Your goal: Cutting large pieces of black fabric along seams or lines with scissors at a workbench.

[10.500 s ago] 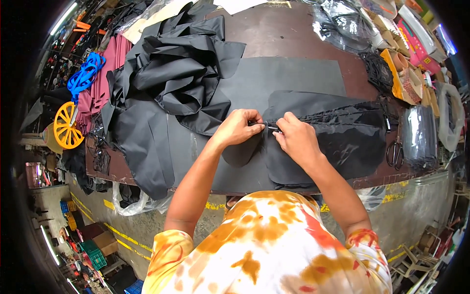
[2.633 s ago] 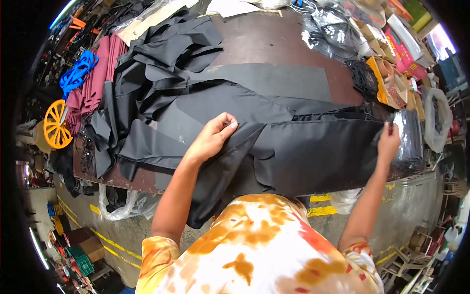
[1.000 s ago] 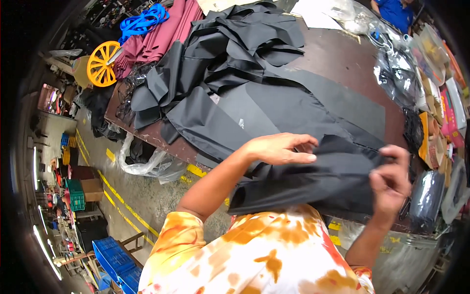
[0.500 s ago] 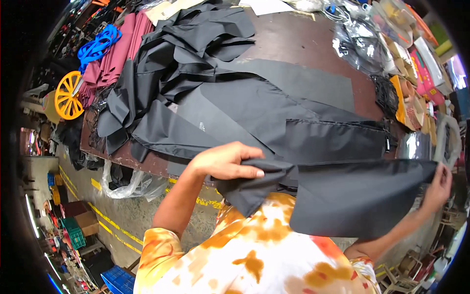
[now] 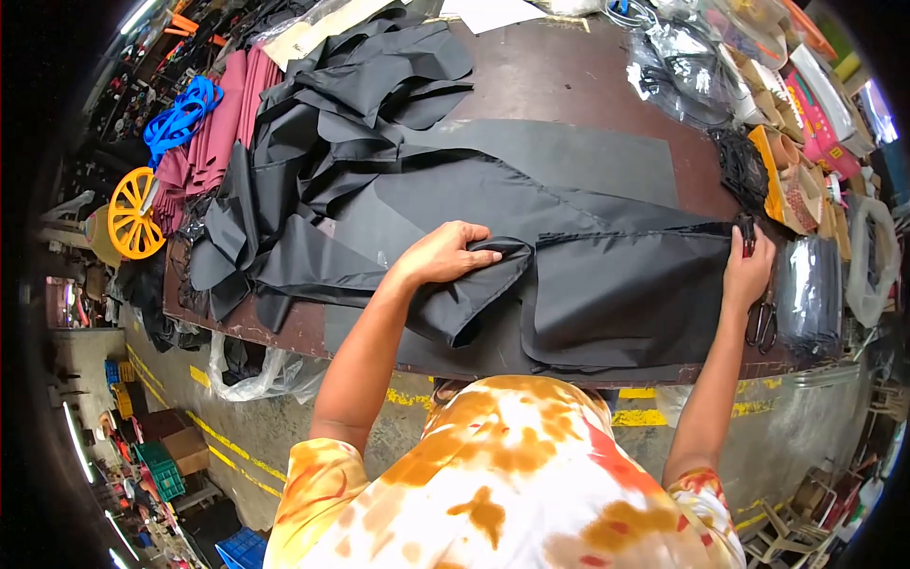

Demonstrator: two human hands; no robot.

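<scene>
Lowered again, black fabric (image 5: 616,284) lies flat on brown worktable (image 5: 569,85)

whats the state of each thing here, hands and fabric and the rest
left hand: gripping a bunched fold of the black fabric piece
right hand: pinching its far right edge
black fabric piece: spread on the table, left end crumpled
scissors: lying closed
black fabric pile: heaped, rumpled

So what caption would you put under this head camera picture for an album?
Left hand and right hand spread a black fabric piece flat on a cluttered brown worktable.
</scene>
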